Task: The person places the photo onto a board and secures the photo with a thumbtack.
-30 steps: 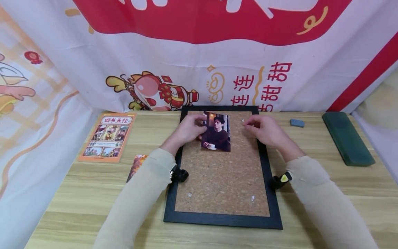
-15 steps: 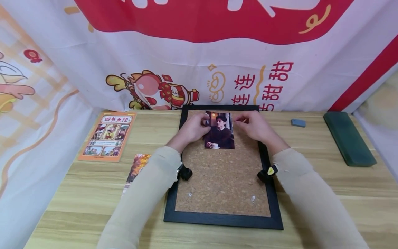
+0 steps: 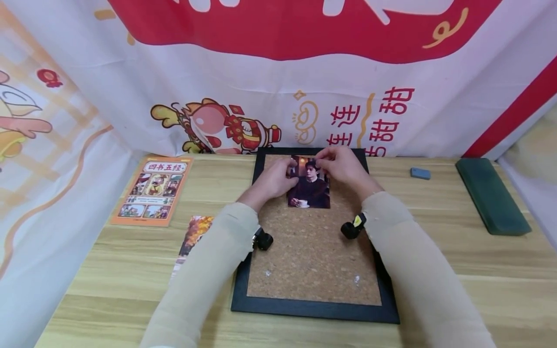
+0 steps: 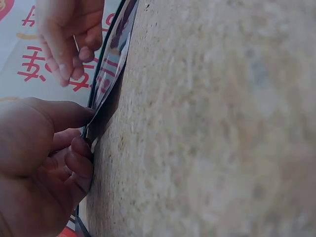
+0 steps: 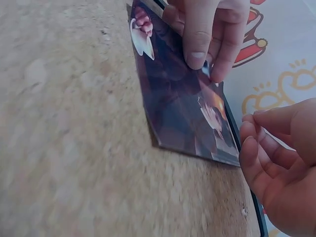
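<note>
Your left hand (image 3: pixel 271 180) is pinching the left edge of the photo (image 3: pixel 310 194), thumb lying on the printed face, fingers curling beneath. Your right hand (image 3: pixel 344 166) is hovering just beside the top right corner, thumb and index tips close together; whether it is gripping anything small, you cannot tell. The photo is occupying the upper part of the board (image 3: pixel 315 251), near the black frame's (image 3: pixel 315 311) top bar, its right side appearing slightly raised. Below it, bare cork is stretching toward two pale specks (image 3: pixel 267 273) near the lower corners, giving you room.
</note>
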The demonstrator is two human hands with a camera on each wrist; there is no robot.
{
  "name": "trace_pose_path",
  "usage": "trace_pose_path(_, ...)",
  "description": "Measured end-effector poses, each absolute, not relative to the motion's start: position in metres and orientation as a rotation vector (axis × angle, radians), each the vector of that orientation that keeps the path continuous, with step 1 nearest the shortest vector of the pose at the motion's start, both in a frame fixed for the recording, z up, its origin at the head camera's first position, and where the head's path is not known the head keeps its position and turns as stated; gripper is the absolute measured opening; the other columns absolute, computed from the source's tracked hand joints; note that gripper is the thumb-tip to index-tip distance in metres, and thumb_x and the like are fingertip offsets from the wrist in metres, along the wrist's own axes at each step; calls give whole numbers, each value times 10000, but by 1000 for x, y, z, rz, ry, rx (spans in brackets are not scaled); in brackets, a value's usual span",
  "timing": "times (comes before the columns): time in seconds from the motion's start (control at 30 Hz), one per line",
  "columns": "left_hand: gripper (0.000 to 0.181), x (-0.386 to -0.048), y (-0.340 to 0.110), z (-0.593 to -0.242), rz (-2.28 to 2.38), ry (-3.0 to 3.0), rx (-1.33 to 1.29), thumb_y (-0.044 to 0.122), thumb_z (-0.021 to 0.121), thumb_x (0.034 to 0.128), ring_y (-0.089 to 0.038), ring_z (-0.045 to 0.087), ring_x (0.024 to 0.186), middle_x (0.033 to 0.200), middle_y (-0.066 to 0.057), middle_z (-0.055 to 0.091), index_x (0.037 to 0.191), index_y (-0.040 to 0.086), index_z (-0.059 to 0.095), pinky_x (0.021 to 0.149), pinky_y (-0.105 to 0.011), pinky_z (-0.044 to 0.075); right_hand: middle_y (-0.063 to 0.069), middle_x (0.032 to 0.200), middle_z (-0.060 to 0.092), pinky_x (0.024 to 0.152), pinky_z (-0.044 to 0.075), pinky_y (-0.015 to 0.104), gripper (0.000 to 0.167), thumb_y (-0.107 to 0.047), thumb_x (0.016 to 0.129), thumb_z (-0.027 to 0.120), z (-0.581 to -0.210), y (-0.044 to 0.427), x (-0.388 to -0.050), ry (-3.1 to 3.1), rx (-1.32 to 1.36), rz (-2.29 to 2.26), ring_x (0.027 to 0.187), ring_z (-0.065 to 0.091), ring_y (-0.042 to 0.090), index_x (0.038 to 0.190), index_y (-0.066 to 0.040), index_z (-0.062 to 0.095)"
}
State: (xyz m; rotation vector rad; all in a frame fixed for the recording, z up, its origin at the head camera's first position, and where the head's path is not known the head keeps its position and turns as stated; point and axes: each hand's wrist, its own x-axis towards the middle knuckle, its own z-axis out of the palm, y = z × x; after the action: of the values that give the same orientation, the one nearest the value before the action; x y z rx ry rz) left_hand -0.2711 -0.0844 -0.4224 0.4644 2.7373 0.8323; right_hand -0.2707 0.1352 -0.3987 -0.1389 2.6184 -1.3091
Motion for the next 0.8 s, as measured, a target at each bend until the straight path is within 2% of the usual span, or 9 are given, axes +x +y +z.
trace_pose_path(0.1,483,-281,-84,-436,794,2752,455,282,712,1040,-242,586,1219,1354,-111,628,1468,90,595,1094,-436,500,161,1082,730,708,560,277,206,-161,1104,621,-397,129,-276,2590,-84,-1312,852,678,203,1229,-39,730)
trace_pose_path(0.23,490,-291,-85,-453,768,2793,487,317,722,1026,-243,581,1208,1344,-90,620,1448,100,603,1087,-439,503,180,1129,741,735,585,297,211,-142,1107,609,-397,125,-283,2582,-77,-1311,857,709,215,1230,-19,729)
trace_pose_path(0.5,466,-291,-84,-454,789,2787,504,318,730,1022,-240,578,1130,1240,-67,600,1419,104,612,999,-433,514,153,994,733,616,562,265,209,-112,1101,605,-402,119,-294,2565,-77,-1306,705,671,153,1220,10,728)
trace_pose_path(0.67,451,-290,-84,-452,768,2778,497,314,710,1035,-231,583,1075,1191,-55,592,1418,103,603,927,-406,511,134,957,705,579,525,248,213,-104,1106,587,-403,115,-299,2591,-98,-1251,683,640,148,1210,14,731)
trace_pose_path(0.8,438,-291,-84,-453,757,2770,485,319,710,1037,-225,580,1070,1187,-49,585,1410,117,599,928,-402,509,125,939,690,563,517,248,208,-95,1101,588,-405,110,-302,2612,-105,-1223,647,622,143,1190,24,734)
